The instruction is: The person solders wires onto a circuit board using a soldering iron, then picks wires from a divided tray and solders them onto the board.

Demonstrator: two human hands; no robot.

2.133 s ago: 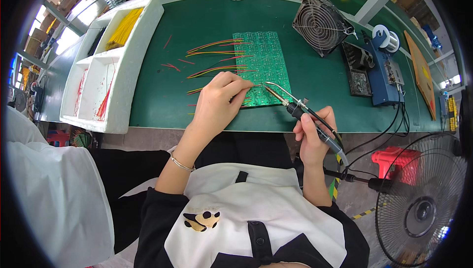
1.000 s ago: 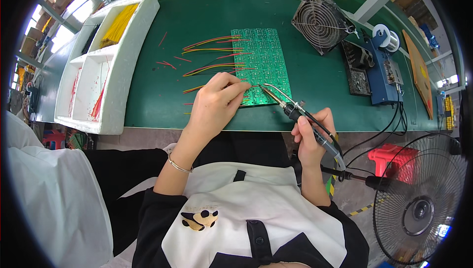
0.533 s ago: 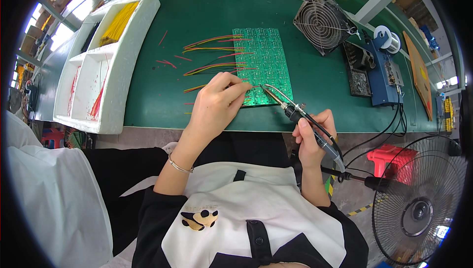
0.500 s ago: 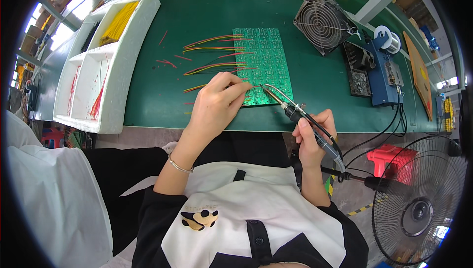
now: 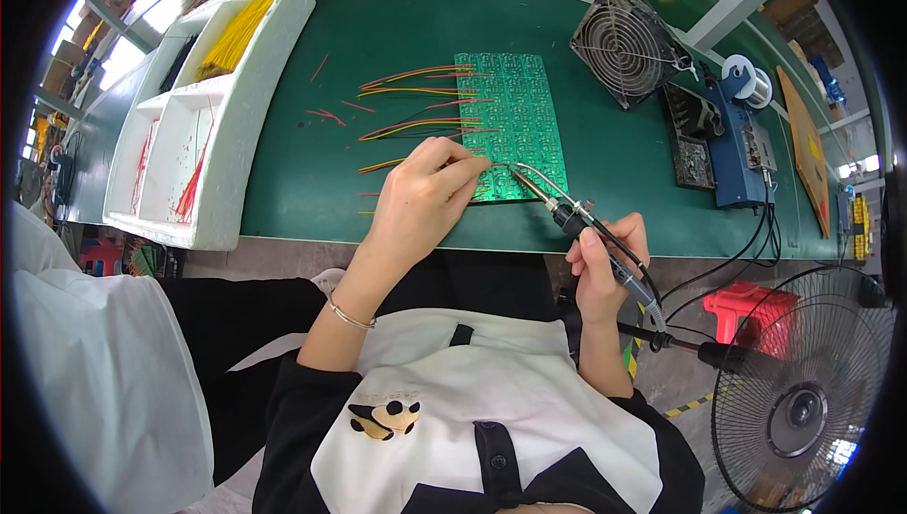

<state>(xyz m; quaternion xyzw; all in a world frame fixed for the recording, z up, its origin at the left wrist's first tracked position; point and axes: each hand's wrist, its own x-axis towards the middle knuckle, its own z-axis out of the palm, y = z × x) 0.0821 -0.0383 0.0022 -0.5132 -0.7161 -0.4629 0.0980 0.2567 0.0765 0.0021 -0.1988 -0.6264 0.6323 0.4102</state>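
A green circuit-board panel (image 5: 515, 103), tall and rectangular, lies flat on the bench (image 5: 312, 174), its long sides running toward 12 o'clock and its surface divided into rows of small units. Red, yellow and dark wires (image 5: 416, 124) reach from its 9 o'clock edge in spread bunches, the nearest partly hidden. The left grip (image 5: 425, 188) pinches a thin red wire (image 5: 499, 165) above the panel. A soldering iron (image 5: 570, 221), dark-handled with a curved metal tube alongside, slants in the right grip (image 5: 605, 264), pointing between 10 and 11 o'clock; its tip is beside that wire's end, contact unclear.
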